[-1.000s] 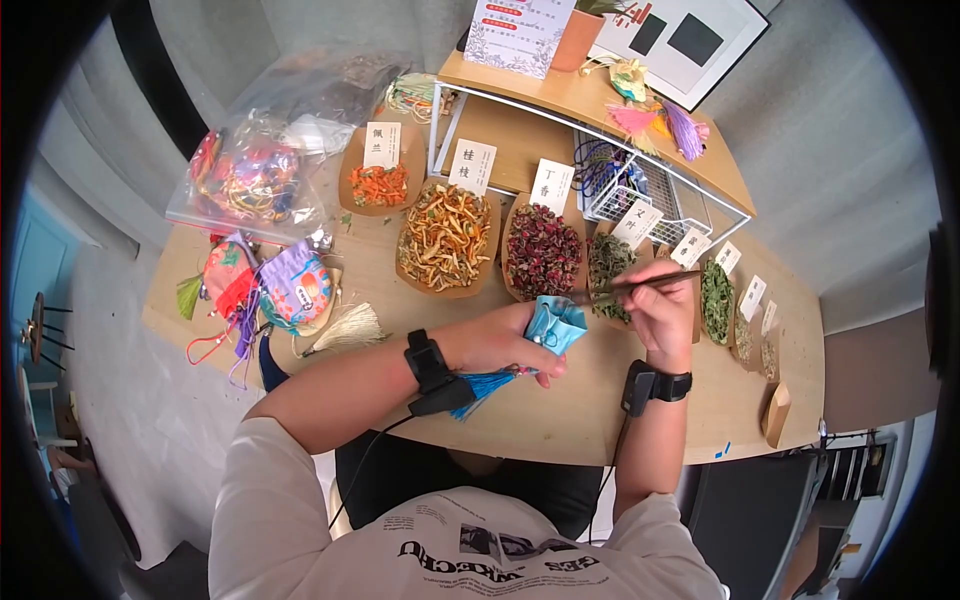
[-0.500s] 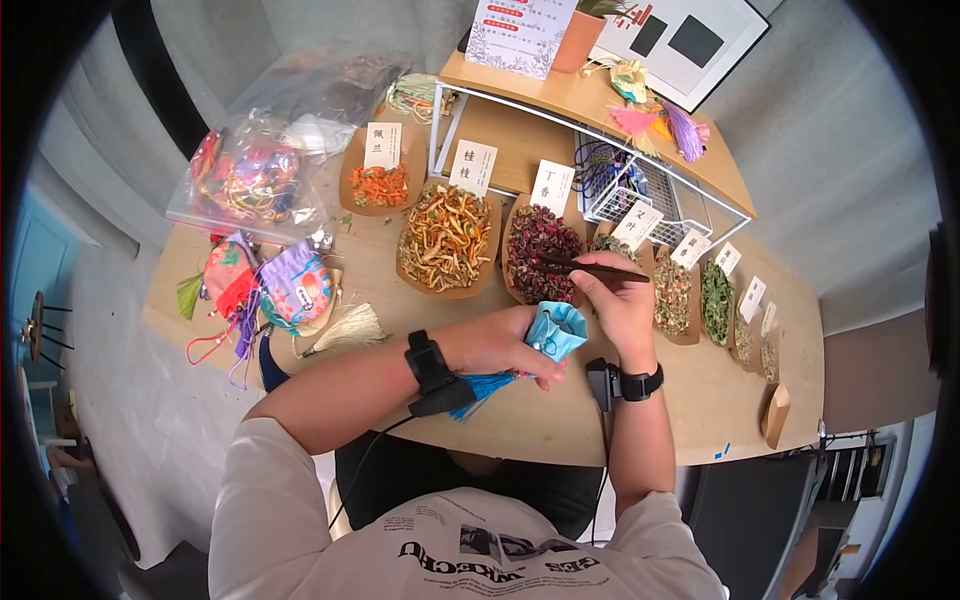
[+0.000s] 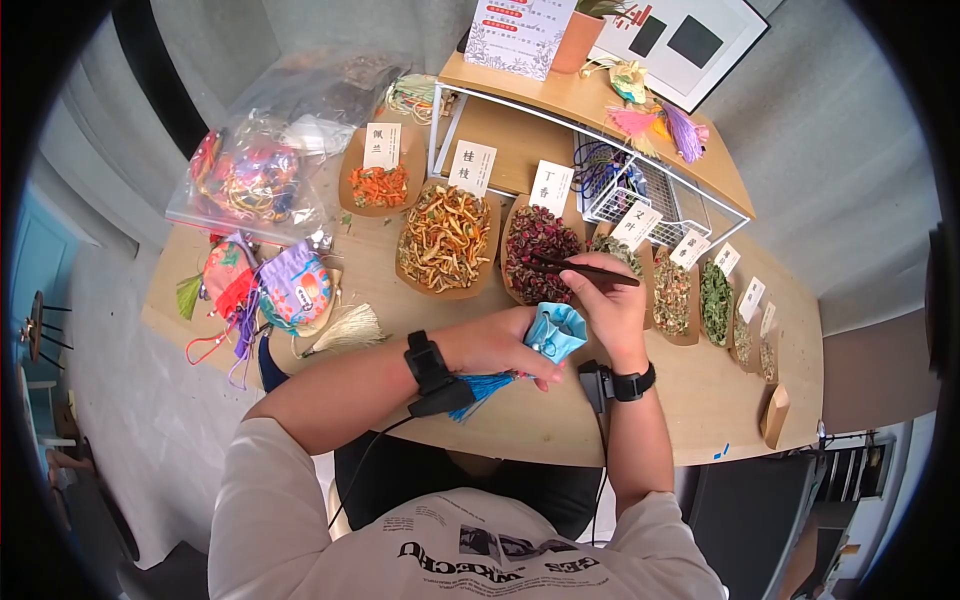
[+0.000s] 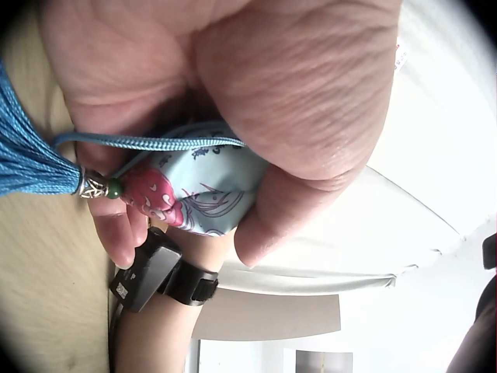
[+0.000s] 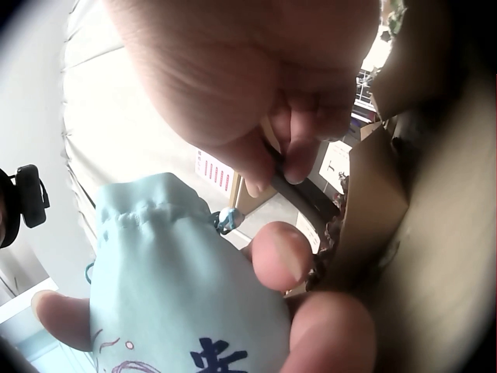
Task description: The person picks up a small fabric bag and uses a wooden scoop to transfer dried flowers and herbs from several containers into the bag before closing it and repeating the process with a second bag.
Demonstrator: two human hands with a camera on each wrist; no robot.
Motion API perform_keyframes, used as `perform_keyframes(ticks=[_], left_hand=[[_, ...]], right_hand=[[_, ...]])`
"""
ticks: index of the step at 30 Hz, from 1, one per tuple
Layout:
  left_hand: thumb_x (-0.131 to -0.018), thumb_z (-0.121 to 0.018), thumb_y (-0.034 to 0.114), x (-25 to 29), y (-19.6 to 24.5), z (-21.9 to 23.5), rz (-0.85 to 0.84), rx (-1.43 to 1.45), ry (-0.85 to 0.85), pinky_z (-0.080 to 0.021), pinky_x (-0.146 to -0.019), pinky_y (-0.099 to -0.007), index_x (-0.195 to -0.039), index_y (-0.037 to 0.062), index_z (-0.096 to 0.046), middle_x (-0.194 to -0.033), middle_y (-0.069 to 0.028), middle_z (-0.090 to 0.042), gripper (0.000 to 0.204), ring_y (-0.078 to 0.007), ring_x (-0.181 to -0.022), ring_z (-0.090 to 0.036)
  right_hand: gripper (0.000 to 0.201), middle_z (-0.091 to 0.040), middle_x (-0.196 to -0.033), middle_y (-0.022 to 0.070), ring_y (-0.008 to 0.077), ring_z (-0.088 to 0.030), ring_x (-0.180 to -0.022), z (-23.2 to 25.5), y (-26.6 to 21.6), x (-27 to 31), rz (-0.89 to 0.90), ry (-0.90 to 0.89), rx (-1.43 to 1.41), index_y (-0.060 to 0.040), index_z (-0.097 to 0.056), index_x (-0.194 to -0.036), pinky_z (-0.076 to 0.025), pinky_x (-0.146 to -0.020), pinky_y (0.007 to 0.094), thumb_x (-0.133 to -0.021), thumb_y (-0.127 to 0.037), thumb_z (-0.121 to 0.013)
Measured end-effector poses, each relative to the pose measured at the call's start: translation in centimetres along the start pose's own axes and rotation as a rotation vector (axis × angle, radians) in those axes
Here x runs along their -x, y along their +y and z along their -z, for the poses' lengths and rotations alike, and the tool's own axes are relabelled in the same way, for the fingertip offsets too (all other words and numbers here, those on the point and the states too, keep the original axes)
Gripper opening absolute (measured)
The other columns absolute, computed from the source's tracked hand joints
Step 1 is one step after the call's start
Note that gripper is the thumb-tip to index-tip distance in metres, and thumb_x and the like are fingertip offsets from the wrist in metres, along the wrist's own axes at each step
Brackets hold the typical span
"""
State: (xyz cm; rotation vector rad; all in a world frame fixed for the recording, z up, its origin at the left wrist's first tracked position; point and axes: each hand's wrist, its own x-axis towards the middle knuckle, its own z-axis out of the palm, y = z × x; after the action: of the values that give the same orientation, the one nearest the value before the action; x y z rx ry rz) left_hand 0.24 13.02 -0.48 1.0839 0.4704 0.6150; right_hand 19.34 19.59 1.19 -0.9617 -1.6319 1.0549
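My left hand grips a light blue drawstring pouch, its mouth open and facing up. A blue tassel hangs from the pouch on a cord with a green bead; a pink print shows on the cloth in the left wrist view. Dark tweezers are pinched in my right hand, just above and to the right of the pouch. Their tips lie in the dark red dried buds of a brown paper tray. What the tips hold is too small to see.
More paper trays of dried herbs with label cards curve along the table, including orange-yellow slices and green leaves. Finished-looking pouches and a plastic bag lie at left. A wooden shelf stands behind.
My right hand has moved left with the tweezers, from beside the pouch mouth to the dark red buds, then slightly further in. The left hand and pouch stay nearly still.
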Motion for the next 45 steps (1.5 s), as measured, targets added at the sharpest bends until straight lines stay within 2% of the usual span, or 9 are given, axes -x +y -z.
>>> perform_keyframes(ticks=[15, 22, 24, 32, 34, 35, 39, 41, 45], left_hand=[[-0.086, -0.077, 0.01, -0.1, -0.2, 0.0, -0.018, 0.026, -0.013, -0.054, -0.078, -0.0299, -0.107, 0.005, -0.059, -0.099, -0.0041, -0.066, 0.028, -0.0147, -0.088, -0.068], [-0.087, -0.076, 0.011, 0.0, 0.0, 0.1, -0.01, -0.005, -0.017, -0.052, -0.074, -0.0277, -0.108, 0.0066, -0.06, -0.1, -0.0034, -0.067, 0.028, -0.014, -0.088, -0.068], [-0.087, -0.076, 0.011, 0.0, 0.0, 0.0, -0.012, -0.004, -0.018, -0.051, -0.073, -0.0271, -0.108, 0.0069, -0.06, -0.099, -0.0031, -0.067, 0.027, -0.0137, -0.088, -0.068], [-0.088, -0.075, 0.013, 0.1, 0.1, -0.1, 0.004, -0.019, 0.012, -0.048, -0.067, -0.0244, -0.107, 0.0078, -0.06, -0.098, -0.0016, -0.067, 0.025, -0.0128, -0.086, -0.069], [-0.088, -0.075, 0.014, 0.1, 0.2, -0.2, -0.018, 0.015, 0.011, -0.048, -0.067, -0.0241, -0.107, 0.0081, -0.06, -0.098, -0.0014, -0.067, 0.025, -0.0132, -0.086, -0.07], [-0.089, -0.074, 0.014, 0.1, 0.2, -0.3, -0.039, 0.048, 0.008, -0.047, -0.066, -0.0238, -0.108, 0.0084, -0.059, -0.098, -0.0013, -0.067, 0.025, -0.0136, -0.086, -0.07], [-0.089, -0.074, 0.014, 0.1, 0.1, -0.4, -0.032, 0.06, 0.026, -0.047, -0.066, -0.0237, -0.11, 0.0088, -0.058, -0.098, -0.0015, -0.067, 0.027, -0.0142, -0.087, -0.071], [-0.089, -0.074, 0.014, 0.1, 0.1, -0.3, -0.028, 0.049, 0.043, -0.047, -0.066, -0.0233, -0.113, 0.0091, -0.055, -0.099, -0.0021, -0.067, 0.031, -0.0142, -0.087, -0.071], [-0.089, -0.074, 0.013, 0.1, 0.1, -0.3, -0.02, 0.029, 0.038, -0.048, -0.067, -0.0242, -0.114, 0.0088, -0.055, -0.099, -0.0033, -0.067, 0.033, -0.0147, -0.087, -0.071]], right_hand=[[0.015, -0.071, -0.09, 0.0052, 0.0098, -0.068, -0.077, 0.5, -0.4, 0.1, 0.017, 0.011, 0.065, 0.0015, -0.072, -0.097, -0.055, -0.067, 0.0232, -0.083, 0.003, -0.077], [0.015, -0.07, -0.09, 0.0049, 0.01, -0.067, -0.077, 0.7, -0.2, 0.1, 0.027, 0.006, 0.113, 0.0016, -0.072, -0.097, -0.054, -0.068, 0.0237, -0.083, 0.002, -0.077], [0.014, -0.071, -0.089, 0.0053, 0.0104, -0.067, -0.076, 0.7, -0.4, 0.2, -0.053, 0.024, 0.032, 0.002, -0.072, -0.097, -0.054, -0.068, 0.0237, -0.084, 0.001, -0.077], [0.014, -0.071, -0.086, 0.0102, 0.0145, -0.066, -0.071, 2.9, -1.5, -0.1, -0.054, 0.125, -0.188, 0.003, -0.07, -0.101, -0.054, -0.066, 0.0251, -0.087, 0.005, -0.07], [0.014, -0.07, -0.085, 0.0109, 0.0153, -0.065, -0.067, 4.0, -1.4, -0.1, -0.032, 0.056, -0.583, 0.0027, -0.069, -0.101, -0.054, -0.065, 0.0258, -0.088, 0.005, -0.068], [0.013, -0.069, -0.083, 0.011, 0.0156, -0.064, -0.066, 4.4, -1.6, -0.1, -0.035, -0.032, -0.646, 0.0027, -0.068, -0.102, -0.053, -0.064, 0.0263, -0.089, 0.005, -0.065], [0.014, -0.07, -0.085, 0.0107, 0.0153, -0.065, -0.07, 4.9, -1.7, 0.0, -0.04, -0.117, -0.591, 0.0026, -0.068, -0.101, -0.053, -0.065, 0.0259, -0.087, 0.005, -0.068], [0.014, -0.071, -0.086, 0.0079, 0.0127, -0.066, -0.074, 4.4, -2.0, -0.2, -0.06, 0.074, -0.2, 0.0017, -0.07, -0.098, -0.052, -0.067, 0.0243, -0.085, 0.004, -0.073], [0.015, -0.071, -0.085, 0.0047, 0.01, -0.065, -0.076, 3.9, -1.4, -0.2, -0.094, 0.019, -0.073, 0.001, -0.071, -0.096, -0.051, -0.068, 0.0231, -0.083, 0.004, -0.076]])
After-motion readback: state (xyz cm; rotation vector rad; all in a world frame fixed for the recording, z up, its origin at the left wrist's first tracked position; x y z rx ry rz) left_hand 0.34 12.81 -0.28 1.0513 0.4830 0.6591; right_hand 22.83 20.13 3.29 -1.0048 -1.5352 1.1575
